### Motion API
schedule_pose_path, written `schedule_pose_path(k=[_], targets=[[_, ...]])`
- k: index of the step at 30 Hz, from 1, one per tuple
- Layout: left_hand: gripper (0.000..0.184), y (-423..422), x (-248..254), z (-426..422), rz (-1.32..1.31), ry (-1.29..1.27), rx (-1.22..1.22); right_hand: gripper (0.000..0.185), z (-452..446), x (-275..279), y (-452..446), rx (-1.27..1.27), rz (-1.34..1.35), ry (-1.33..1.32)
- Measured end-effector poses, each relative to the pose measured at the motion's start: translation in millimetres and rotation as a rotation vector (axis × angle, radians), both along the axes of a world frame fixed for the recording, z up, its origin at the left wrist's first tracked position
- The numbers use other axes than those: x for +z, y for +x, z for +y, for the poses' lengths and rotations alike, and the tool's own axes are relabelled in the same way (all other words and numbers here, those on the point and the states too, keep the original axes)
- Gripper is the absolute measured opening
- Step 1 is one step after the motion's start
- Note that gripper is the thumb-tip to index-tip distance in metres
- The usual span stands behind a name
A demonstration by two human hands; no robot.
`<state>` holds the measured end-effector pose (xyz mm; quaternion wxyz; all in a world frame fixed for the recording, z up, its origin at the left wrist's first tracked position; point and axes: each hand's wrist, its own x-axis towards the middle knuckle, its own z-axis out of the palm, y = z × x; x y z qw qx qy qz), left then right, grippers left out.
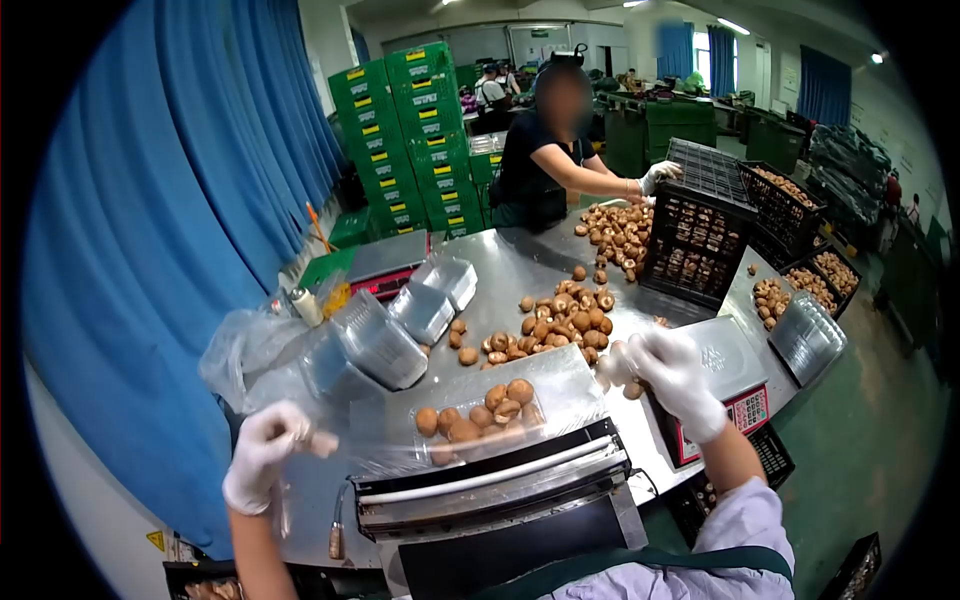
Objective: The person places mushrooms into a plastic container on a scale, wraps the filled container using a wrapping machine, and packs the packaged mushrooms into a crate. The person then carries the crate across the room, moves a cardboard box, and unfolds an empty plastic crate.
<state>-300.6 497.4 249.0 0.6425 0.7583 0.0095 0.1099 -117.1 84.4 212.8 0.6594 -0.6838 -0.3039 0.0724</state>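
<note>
So the tray [536, 412] with the brown mushrooms [507, 410] in it is sitting pretty much between your hands, on the metal plate [378, 412] just past the white bar [490, 478]. Its long axis runs roughly side to side, right end angled a bit away from you, so it's close to in line with the gap from one hand to the other.

Your left hand [268, 450] is off the tray's left end, level with its near side. Fingers look pinched together, and I'd say they've got the edge of the clear film [385, 452], which runs from there toward the tray's near edge.

Your right hand [675, 375] is past the other end and farther out from you, between the loose mushroom pile [570, 320] and the scale [722, 355]. It's blurred, so I can't tell whether those fingers are apart or closed on something.

Neither hand seems to be touching the tray, and honestly I can't call which one's nearer. The left lines up better with the near edge, imo.
</note>
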Motion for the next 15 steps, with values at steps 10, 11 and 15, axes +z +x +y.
schedule_pose_path(k=[10, 11, 15], targets=[[0.044, 147.2, -233.1, 51.4, -0.079, 1.028, 0.114, 0.037, 120.3, -174.8, 114.4, 0.070, -0.802, -0.578], [0.044, 149.6, -246.4, 51.3, -0.012, 1.117, 0.084, 0.033, 120.3, -185.9, 118.4, 0.100, -0.836, -0.583], [0.046, 143.9, -240.5, 42.2, -0.061, 1.174, 0.057, 0.029, 117.1, -207.7, 127.5, 0.100, -0.852, -0.567]])
